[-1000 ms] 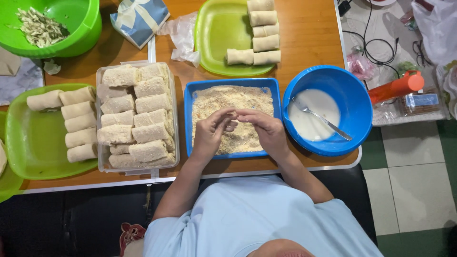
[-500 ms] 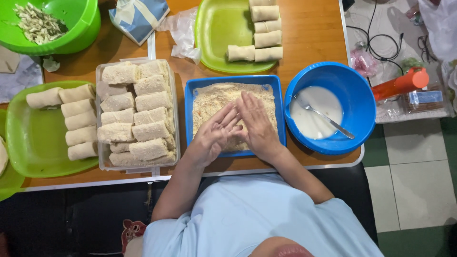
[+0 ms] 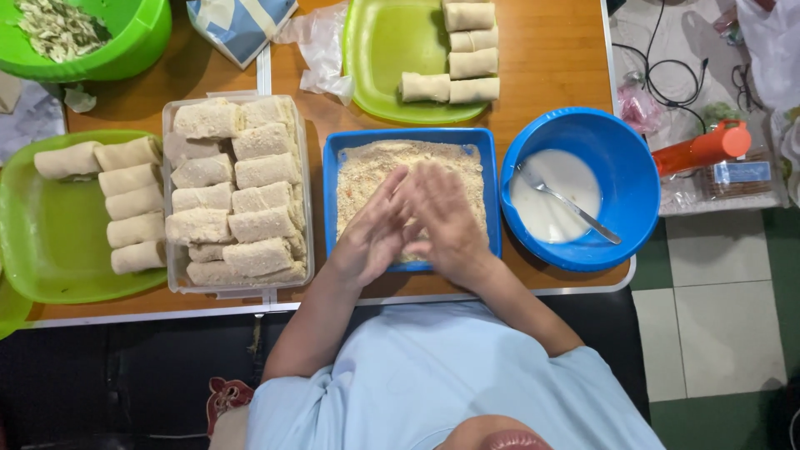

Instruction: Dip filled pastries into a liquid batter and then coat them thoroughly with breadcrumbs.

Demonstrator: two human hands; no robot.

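My left hand (image 3: 375, 232) and my right hand (image 3: 446, 218) are pressed palm to palm with fingers stretched out, blurred, just above a blue rectangular tray (image 3: 332, 200) of pale breadcrumbs (image 3: 367, 171). Anything between the palms is hidden. Right of the tray stands a blue round bowl (image 3: 637, 179) holding white batter (image 3: 550, 200) and a metal spoon (image 3: 575, 212). Left of the tray a clear box (image 3: 171, 275) is filled with several crumb-coated rolls (image 3: 250, 200).
A green tray (image 3: 50, 250) at the left carries several plain rolls (image 3: 125, 204). A green plate (image 3: 383, 58) at the back holds more rolls (image 3: 467, 62). A green bowl (image 3: 133, 46), a plastic bag (image 3: 321, 50) and an orange bottle (image 3: 700, 148) are nearby. The table edge runs just before my body.
A second ago my fingertips met low over the crumbs. Since then both hands have flattened against each other, and they now slide palm on palm above the tray.
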